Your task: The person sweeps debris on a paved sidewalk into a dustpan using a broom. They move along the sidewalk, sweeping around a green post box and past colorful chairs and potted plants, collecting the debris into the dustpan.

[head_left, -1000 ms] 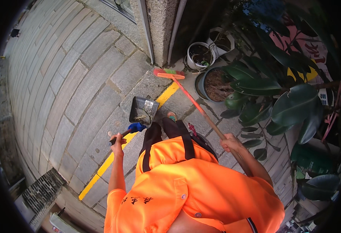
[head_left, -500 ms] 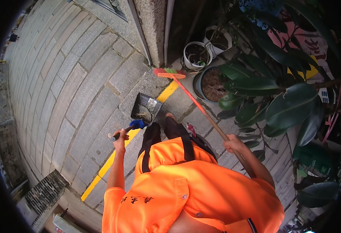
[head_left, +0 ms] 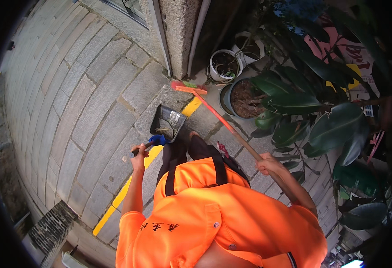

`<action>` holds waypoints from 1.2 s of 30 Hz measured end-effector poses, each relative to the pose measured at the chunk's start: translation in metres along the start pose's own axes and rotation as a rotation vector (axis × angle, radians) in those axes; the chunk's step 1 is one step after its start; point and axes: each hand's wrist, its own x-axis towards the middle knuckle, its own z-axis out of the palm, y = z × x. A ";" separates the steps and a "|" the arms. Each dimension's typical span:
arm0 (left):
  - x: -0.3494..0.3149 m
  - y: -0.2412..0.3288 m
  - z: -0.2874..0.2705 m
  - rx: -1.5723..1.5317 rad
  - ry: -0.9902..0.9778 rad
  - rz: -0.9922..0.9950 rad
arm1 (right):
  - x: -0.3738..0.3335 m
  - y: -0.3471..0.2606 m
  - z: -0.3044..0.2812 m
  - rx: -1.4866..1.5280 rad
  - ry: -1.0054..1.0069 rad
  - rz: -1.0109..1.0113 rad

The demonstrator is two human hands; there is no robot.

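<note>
My left hand (head_left: 139,156) is closed round the dark handle of a long-handled dustpan (head_left: 153,117), whose grey-black pan sits on the paving just ahead of my feet. Dry leaves and bits of litter (head_left: 164,129) lie inside it, and a blue piece (head_left: 158,140) wraps the joint between handle and pan. In my right hand (head_left: 268,164) is the pole of a broom (head_left: 220,117), slanting forward and left. Its orange head with red and green bristles (head_left: 189,89) rests by the wall corner, beyond the dustpan and apart from it.
A stone pillar (head_left: 179,42) and pipe stand straight ahead. Right of the broom are a white flowerpot (head_left: 213,62), a larger grey-green pot (head_left: 226,99) and a plant with broad dark leaves (head_left: 334,125). A yellow line (head_left: 120,196) crosses the stone paving (head_left: 100,114).
The broom head has shifted slightly left and nearer. My view has moved a little too. Both hands keep their holds, and the dustpan stays in about the same place.
</note>
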 end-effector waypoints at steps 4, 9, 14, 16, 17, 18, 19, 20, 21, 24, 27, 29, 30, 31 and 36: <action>0.026 -0.009 -0.003 0.034 -0.031 0.036 | 0.003 -0.036 -0.003 -0.253 0.120 -0.033; 0.041 -0.004 -0.015 0.036 -0.072 0.088 | 0.052 -0.082 -0.018 -0.089 0.191 0.159; 0.054 -0.001 -0.026 0.032 -0.063 0.075 | 0.078 -0.074 0.010 0.138 -0.057 0.167; 0.058 0.002 -0.031 0.042 -0.057 0.066 | 0.069 -0.071 0.026 0.207 -0.057 0.124; 0.060 0.005 -0.033 0.061 -0.048 0.057 | 0.057 -0.071 0.026 0.202 -0.036 0.131; 0.060 0.006 -0.034 0.078 -0.038 0.043 | 0.037 -0.072 0.021 0.194 -0.012 0.143; 0.061 0.006 -0.033 0.086 -0.046 0.042 | 0.019 -0.072 0.018 0.190 0.013 0.155; 0.063 0.007 -0.032 0.101 -0.060 0.043 | 0.004 -0.070 0.017 0.094 0.034 0.148; 0.067 0.009 -0.028 0.102 -0.071 0.049 | -0.009 -0.074 0.015 -0.013 0.061 0.135; 0.078 0.006 -0.016 0.238 -0.079 0.051 | -0.001 -0.058 -0.002 -0.196 0.174 0.091; 0.077 0.013 -0.003 0.128 -0.102 0.045 | 0.035 -0.059 -0.004 -0.308 0.264 0.122; 0.077 0.013 0.000 0.132 -0.124 0.054 | 0.061 -0.064 -0.006 -0.388 0.215 0.217; 0.074 0.013 -0.001 0.136 -0.136 0.055 | 0.064 -0.056 -0.003 -0.357 0.174 0.210; 0.071 0.015 0.001 0.156 -0.126 0.036 | 0.065 -0.048 0.000 -0.325 0.135 0.202; 0.064 0.020 0.009 0.106 -0.133 0.079 | 0.037 -0.030 0.016 -0.298 0.006 0.120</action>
